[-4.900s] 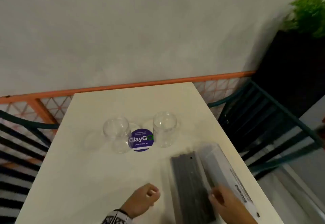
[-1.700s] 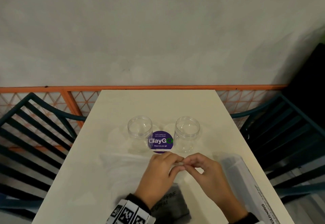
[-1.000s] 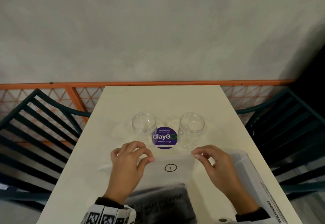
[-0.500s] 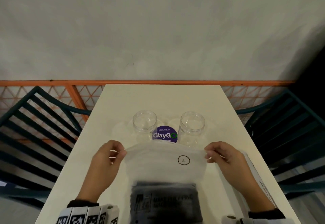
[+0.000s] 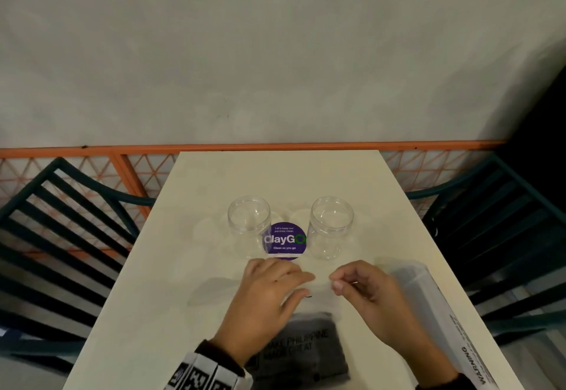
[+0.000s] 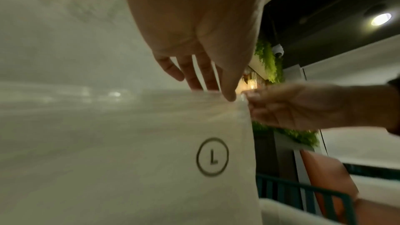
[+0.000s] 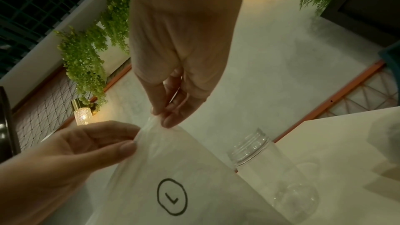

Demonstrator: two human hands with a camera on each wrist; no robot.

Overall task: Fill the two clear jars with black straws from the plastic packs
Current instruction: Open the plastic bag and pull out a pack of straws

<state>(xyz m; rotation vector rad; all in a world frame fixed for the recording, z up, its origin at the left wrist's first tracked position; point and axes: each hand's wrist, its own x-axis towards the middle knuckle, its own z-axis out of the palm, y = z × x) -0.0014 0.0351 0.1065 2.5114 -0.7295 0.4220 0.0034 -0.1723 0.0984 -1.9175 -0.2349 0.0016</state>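
Two clear jars stand open and upright on the white table, the left jar [image 5: 248, 226] and the right jar [image 5: 331, 226], with nothing inside. In front of them lies a clear plastic pack [image 5: 306, 346] with black straws in its near end and a circled L mark [image 6: 212, 156] on its loose top. My left hand [image 5: 306, 284] and right hand [image 5: 335, 281] meet at the pack's top edge. In the right wrist view the right hand [image 7: 161, 117] pinches the film's top edge, with the left hand [image 7: 129, 141] pinching beside it.
A second pack [image 5: 444, 322] with warning print lies along the table's right edge. A purple ClayGo sticker [image 5: 284, 240] sits between the jars. Dark slatted chairs [image 5: 70, 236] flank the table on both sides, and an orange rail [image 5: 275, 147] runs along the wall behind.
Half a second ago my hands were wide apart, stretching the pack's top by its corners. They have come together at the middle of the top edge, and the film has dropped lower.
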